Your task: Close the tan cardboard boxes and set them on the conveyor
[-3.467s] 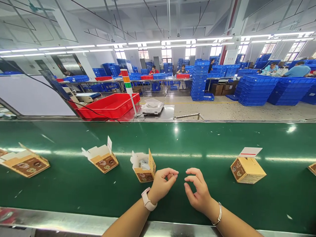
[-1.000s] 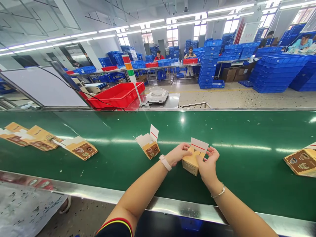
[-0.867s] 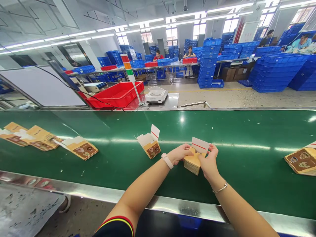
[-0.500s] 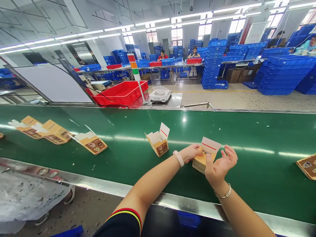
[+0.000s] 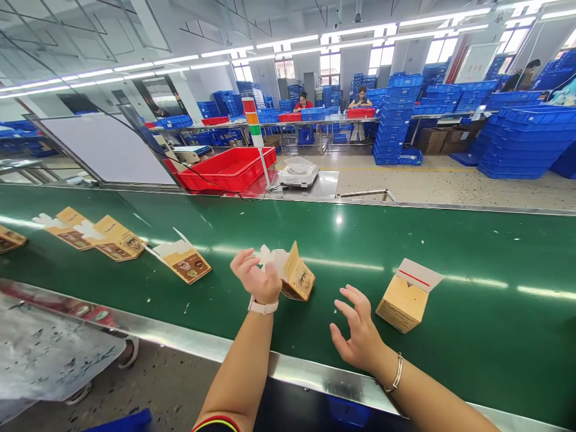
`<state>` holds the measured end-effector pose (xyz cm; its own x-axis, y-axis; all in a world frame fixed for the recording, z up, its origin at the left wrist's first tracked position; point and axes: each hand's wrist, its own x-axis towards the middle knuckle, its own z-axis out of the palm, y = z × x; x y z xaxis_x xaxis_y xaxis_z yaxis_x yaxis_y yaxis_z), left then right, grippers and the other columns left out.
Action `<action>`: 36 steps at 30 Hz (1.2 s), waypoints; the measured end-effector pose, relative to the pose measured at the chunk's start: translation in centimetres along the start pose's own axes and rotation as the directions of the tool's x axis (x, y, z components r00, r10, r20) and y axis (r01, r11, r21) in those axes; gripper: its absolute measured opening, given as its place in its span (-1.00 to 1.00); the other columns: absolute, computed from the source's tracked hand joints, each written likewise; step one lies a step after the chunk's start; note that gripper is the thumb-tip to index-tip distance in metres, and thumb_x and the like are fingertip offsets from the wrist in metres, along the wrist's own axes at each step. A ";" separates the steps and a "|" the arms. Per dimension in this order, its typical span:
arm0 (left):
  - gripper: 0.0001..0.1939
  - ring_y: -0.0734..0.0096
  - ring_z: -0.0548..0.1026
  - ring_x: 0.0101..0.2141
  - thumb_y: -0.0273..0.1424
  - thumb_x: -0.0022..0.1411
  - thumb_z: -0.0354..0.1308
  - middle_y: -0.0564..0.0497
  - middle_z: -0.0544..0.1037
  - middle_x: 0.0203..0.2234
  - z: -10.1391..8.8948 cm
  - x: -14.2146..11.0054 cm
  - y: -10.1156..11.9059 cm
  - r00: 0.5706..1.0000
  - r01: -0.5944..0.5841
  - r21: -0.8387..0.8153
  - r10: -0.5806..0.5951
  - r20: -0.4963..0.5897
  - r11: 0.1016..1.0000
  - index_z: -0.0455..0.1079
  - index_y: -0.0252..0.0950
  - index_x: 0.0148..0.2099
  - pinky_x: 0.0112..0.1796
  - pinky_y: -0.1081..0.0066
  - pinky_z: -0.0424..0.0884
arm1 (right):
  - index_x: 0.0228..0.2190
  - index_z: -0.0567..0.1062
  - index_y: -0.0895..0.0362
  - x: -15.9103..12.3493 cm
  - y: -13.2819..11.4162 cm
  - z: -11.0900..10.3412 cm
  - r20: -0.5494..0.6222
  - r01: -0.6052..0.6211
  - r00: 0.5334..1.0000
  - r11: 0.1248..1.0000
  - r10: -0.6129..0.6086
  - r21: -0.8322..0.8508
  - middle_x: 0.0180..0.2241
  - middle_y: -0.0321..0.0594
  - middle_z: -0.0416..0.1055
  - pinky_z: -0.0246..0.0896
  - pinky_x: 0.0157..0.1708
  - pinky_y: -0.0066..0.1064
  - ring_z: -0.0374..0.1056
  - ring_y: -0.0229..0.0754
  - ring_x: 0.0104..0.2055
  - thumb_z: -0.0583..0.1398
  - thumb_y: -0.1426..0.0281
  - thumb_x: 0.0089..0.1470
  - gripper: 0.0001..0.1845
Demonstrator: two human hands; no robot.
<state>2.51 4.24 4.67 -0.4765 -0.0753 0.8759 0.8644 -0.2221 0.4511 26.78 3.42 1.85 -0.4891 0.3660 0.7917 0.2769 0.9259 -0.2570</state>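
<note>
My left hand [image 5: 257,277], fingers apart, is at the left side of an upright tan and brown carton [image 5: 299,279] with its white flaps raised; whether it touches the carton I cannot tell. Over the green belt, my right hand [image 5: 358,330] is spread with nothing in it. It lies between that carton and a second carton [image 5: 403,301] on the right. The second carton's top is tucked down at the front, while a white flap with a red strip stands up behind.
Several flattened, open-ended cartons [image 5: 185,261] lie to the left on the green conveyor belt [image 5: 504,336]. Beyond its far edge are a red bin [image 5: 229,171], a signal light [image 5: 252,123] and a white scale [image 5: 298,173]. Someone's patterned apron [image 5: 49,354] shows at lower left.
Both hands have left the right-hand carton and moved left. My left hand has reached the middle carton, which has turned. My right hand has come off the right-hand carton.
</note>
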 end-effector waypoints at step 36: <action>-0.66 0.25 0.43 -0.14 -0.51 -0.01 0.19 -0.10 0.46 -0.12 5.7 -6.0 8.8 0.088 0.879 0.143 -0.449 0.889 0.456 0.30 -0.24 -0.13 -0.10 0.22 0.37 | -0.39 0.38 0.07 0.7 8.1 1.5 -0.221 -0.617 0.718 0.750 0.660 0.238 -0.28 -0.19 0.24 0.32 -0.30 -0.23 0.25 -0.11 -0.25 0.16 0.23 0.10 -0.83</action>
<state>13.93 8.25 4.35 -0.2868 0.9576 0.0265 -0.0020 -0.0283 0.9996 27.46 11.33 -0.50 0.0146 0.8535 0.5209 0.3130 0.4909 -0.8131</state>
